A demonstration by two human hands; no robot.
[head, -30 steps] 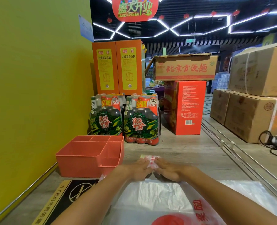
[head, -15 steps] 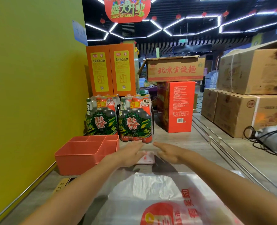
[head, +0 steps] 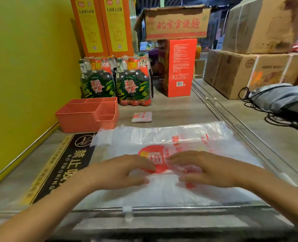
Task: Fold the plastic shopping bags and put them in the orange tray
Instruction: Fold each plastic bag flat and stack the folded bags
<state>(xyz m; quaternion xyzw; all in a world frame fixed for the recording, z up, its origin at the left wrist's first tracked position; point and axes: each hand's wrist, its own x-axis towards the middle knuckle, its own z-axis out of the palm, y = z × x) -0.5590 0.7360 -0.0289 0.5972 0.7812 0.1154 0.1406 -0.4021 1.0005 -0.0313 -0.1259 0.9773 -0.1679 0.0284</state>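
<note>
Left hand (head: pixel 125 169) and right hand (head: pixel 199 169) both lie palm-down on a flat, clear plastic shopping bag with red print (head: pixel 170 137), fingers relaxed and loosely spread, fingertips turned toward each other over the round red logo. Whether the tips press or only brush the film I cannot tell; motion blur softens them.

The bag is thin, glossy and crinkled, spread wide on the grey wood-grain counter (head: pixel 170 105). Its handle end bunches at the left, over a black and gold no-smoking mat (head: pixel 64 165). The near edge of the bag reaches a metal rail with a clear clip (head: pixel 127 209).

Past the far edge of the bag, apart from it, lies a small folded bag, a neat rectangle of white and red plastic (head: pixel 142 117). It sits on the bare counter, right of the orange plastic tray (head: pixel 78 119), not in it. The tray is rigid, matte, with divided compartments, and stands near the yellow wall (head: pixel 27 67).

Behind the tray stand two shrink-wrapped bottle packs (head: pixel 116 82), with tall orange cartons (head: pixel 102 25) behind those. Open counter lies between the folded bag and a red carton (head: pixel 178 67). Brown cardboard boxes (head: pixel 249 70) and a grey bag with black cords (head: pixel 282 100) sit right, beyond double metal rails (head: pixel 232 117).
</note>
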